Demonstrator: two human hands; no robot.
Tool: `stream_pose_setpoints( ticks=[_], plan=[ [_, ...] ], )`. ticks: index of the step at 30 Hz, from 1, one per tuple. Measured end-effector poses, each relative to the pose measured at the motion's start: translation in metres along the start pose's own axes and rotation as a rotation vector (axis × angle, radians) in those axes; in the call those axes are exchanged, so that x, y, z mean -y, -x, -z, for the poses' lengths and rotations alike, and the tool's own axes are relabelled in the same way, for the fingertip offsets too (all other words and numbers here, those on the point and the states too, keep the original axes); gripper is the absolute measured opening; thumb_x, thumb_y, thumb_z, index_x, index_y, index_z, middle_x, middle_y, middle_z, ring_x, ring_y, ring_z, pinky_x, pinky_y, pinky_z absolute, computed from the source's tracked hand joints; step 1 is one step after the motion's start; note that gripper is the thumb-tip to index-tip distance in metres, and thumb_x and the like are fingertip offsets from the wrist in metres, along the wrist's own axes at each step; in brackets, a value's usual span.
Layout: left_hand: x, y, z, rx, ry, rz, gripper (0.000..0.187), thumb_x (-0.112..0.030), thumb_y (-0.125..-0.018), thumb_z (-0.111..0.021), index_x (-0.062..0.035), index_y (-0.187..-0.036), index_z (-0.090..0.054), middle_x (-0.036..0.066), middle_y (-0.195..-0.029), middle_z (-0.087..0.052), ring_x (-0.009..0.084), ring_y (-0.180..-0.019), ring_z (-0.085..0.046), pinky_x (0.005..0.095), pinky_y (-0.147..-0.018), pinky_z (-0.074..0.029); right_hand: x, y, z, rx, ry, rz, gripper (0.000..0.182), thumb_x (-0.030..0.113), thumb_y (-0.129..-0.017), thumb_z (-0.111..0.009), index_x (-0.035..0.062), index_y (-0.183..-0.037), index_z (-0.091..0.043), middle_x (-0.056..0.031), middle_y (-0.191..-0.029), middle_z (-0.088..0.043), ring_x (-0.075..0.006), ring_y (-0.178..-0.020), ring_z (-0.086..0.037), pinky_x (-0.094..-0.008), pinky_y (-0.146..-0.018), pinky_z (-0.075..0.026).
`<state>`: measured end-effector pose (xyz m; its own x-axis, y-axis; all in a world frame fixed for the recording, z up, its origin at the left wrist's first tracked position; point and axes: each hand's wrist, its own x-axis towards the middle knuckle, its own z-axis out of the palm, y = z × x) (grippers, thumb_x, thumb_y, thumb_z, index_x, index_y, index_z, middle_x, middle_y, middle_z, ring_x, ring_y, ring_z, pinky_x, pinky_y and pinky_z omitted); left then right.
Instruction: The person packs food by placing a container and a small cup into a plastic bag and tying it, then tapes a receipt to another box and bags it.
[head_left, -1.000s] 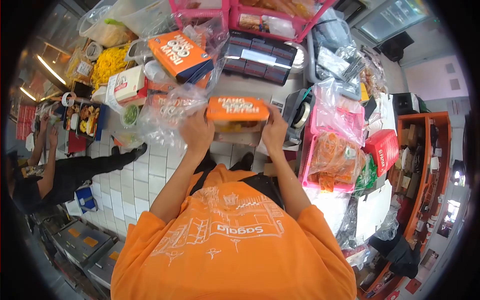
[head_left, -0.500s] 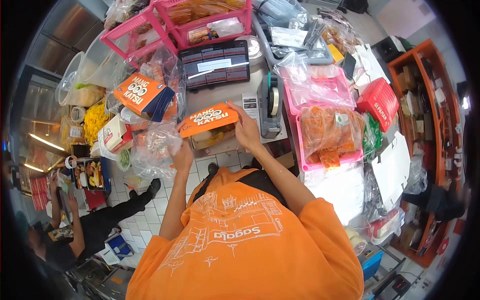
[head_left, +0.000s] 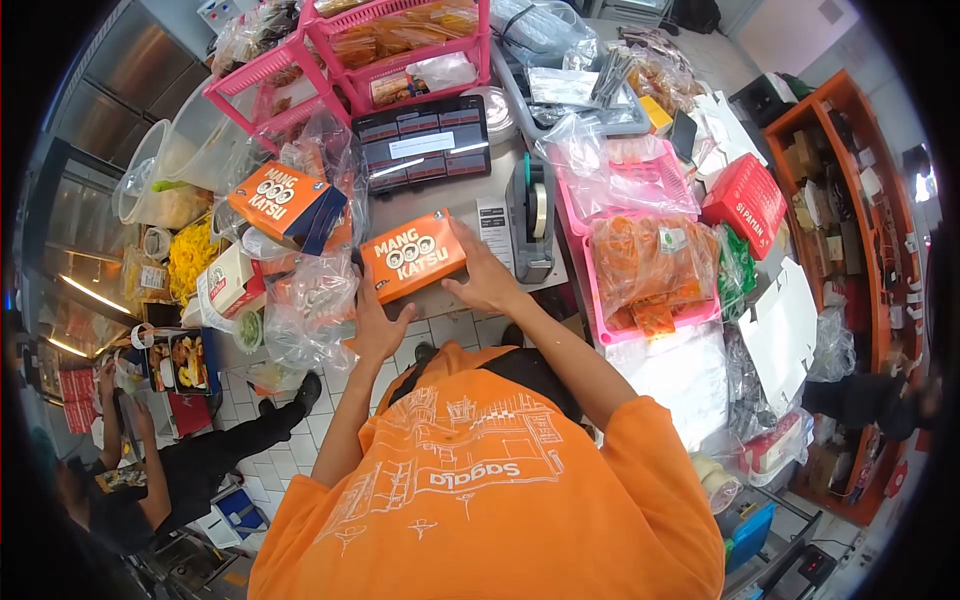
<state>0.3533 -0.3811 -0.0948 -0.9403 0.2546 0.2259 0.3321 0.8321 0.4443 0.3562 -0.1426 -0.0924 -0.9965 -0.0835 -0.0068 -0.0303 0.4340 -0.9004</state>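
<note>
An orange cardboard food box (head_left: pixel 412 262) printed "MANG KATSU" sits level in front of me at the counter's near edge, its lid down over whatever is inside. My left hand (head_left: pixel 378 328) holds its left side, fingers along the wall and thumb apart near the front corner. At the right end, my right hand (head_left: pixel 487 276) grips the box, with the thumb at the front and the fingers partly hidden behind the edge. A second orange and dark blue box (head_left: pixel 285 203) stands to the left on plastic bags. Behind the held box is a tablet (head_left: pixel 424 147).
A tape dispenser (head_left: pixel 535 215) stands right of the box, beside a printed paper slip (head_left: pixel 494 228). Pink baskets (head_left: pixel 588 290) with bagged orange food are further right. Plastic bags (head_left: pixel 312 305) crowd the left. A co-worker (head_left: pixel 170 470) is at the lower left near a filled tray (head_left: pixel 178 362).
The box's lid has come down, covering the food that showed at its front. Both hands have shifted lower around its sides, and the top now faces me.
</note>
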Motion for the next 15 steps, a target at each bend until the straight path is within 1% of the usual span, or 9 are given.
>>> stream_pose_setpoints(
  ticks=[2, 3, 4, 6, 8, 10, 12, 13, 15],
  plan=[
    [-0.029, 0.008, 0.01, -0.026, -0.202, 0.002, 0.086, -0.016, -0.079, -0.074, -0.0038, -0.15, -0.026, 0.024, -0.142, -0.047, 0.039, -0.127, -0.049, 0.0435, -0.106, -0.041, -0.006, -0.006, 0.001, 0.031, 0.305, 0.007, 0.101, 0.025, -0.081, -0.072, 0.019, -0.158, -0.007, -0.0264, -0.158, -0.02, -0.0443, -0.147, -0.018, -0.0482, -0.12, -0.023],
    [-0.04, 0.006, 0.012, -0.067, -0.404, -0.005, 0.078, -0.014, -0.081, -0.071, -0.0019, -0.147, -0.032, 0.024, -0.141, -0.047, 0.0397, -0.125, -0.05, 0.0431, -0.104, -0.043, -0.005, -0.009, 0.002, 0.048, 0.243, 0.01, 0.101, 0.022, -0.079, -0.07, 0.0178, -0.158, -0.007, -0.0283, -0.157, -0.02, -0.0471, -0.146, -0.015, -0.0475, -0.12, -0.023],
    [-0.043, 0.011, 0.008, -0.063, -0.397, -0.01, 0.078, -0.014, -0.081, -0.071, -0.0019, -0.147, -0.032, 0.024, -0.141, -0.047, 0.0397, -0.125, -0.05, 0.0431, -0.104, -0.043, -0.004, -0.01, 0.003, 0.044, 0.247, 0.003, 0.101, 0.022, -0.079, -0.07, 0.0178, -0.158, -0.007, -0.0283, -0.157, -0.02, -0.0471, -0.146, -0.015, -0.0475, -0.12, -0.023],
    [-0.045, 0.024, -0.008, 0.24, -0.093, -0.495, 0.062, -0.012, -0.082, -0.067, 0.0001, -0.138, -0.044, 0.022, -0.143, -0.047, 0.0381, -0.12, -0.053, 0.041, -0.097, -0.046, -0.003, -0.014, 0.003, 0.072, 0.271, -0.011, 0.1, 0.014, -0.077, -0.066, 0.0168, -0.158, -0.007, -0.0284, -0.157, -0.02, -0.0475, -0.146, -0.015, -0.048, -0.12, -0.022],
    [-0.05, 0.014, -0.053, 0.293, -0.027, -0.482, 0.056, -0.012, -0.083, -0.066, -0.0007, -0.134, -0.047, 0.02, -0.143, -0.048, 0.0358, -0.114, -0.055, 0.0393, -0.093, -0.047, -0.007, -0.008, 0.0, 0.015, 0.299, -0.007, 0.092, 0.008, -0.077, -0.058, 0.0115, -0.157, -0.013, -0.0278, -0.156, -0.024, -0.0456, -0.146, -0.018, -0.0492, -0.118, -0.027],
    [-0.068, 0.003, -0.075, 0.352, 0.032, -0.469, 0.051, -0.012, -0.083, -0.065, -0.0015, -0.131, -0.051, 0.017, -0.142, -0.049, 0.0335, -0.108, -0.057, 0.0377, -0.089, -0.048, 0.01, 0.006, 0.004, -0.104, 0.206, 0.042, 0.083, 0.006, -0.078, -0.056, 0.0044, -0.154, -0.02, -0.0277, -0.154, -0.029, -0.0448, -0.143, -0.028, -0.05, -0.113, -0.034],
    [-0.088, -0.012, -0.085, 0.074, 0.241, -0.44, 0.054, -0.018, -0.085, -0.065, -0.0036, -0.135, -0.05, 0.012, -0.139, -0.052, 0.0297, -0.1, -0.056, 0.0401, -0.088, -0.047, 0.034, 0.053, 0.023, -0.399, 0.161, 0.12, 0.082, 0.006, -0.078, -0.063, -0.0023, -0.15, -0.024, -0.0263, -0.149, -0.037, -0.0419, -0.134, -0.041, -0.0466, -0.108, -0.039],
    [-0.092, -0.016, -0.092, 0.077, 0.244, -0.436, 0.054, -0.018, -0.085, -0.065, -0.0036, -0.135, -0.05, 0.012, -0.139, -0.052, 0.0297, -0.1, -0.056, 0.0401, -0.088, -0.047, 0.039, 0.071, 0.029, -0.591, 0.197, 0.12, 0.084, 0.007, -0.078, -0.067, -0.0031, -0.15, -0.024, -0.0267, -0.146, -0.041, -0.0414, -0.131, -0.045, -0.0455, -0.108, -0.039],
    [-0.098, -0.018, -0.112, 0.038, 0.051, -0.381, 0.056, -0.025, -0.087, -0.063, -0.0053, -0.138, -0.048, 0.007, -0.141, -0.051, 0.027, -0.101, -0.054, 0.0436, -0.089, -0.045, 0.028, 0.069, 0.034, -0.75, 0.308, 0.019, 0.086, 0.009, -0.077, -0.07, -0.0034, -0.15, -0.024, -0.0272, -0.142, -0.044, -0.0406, -0.13, -0.046, -0.0447, -0.108, -0.039]
  ],
)
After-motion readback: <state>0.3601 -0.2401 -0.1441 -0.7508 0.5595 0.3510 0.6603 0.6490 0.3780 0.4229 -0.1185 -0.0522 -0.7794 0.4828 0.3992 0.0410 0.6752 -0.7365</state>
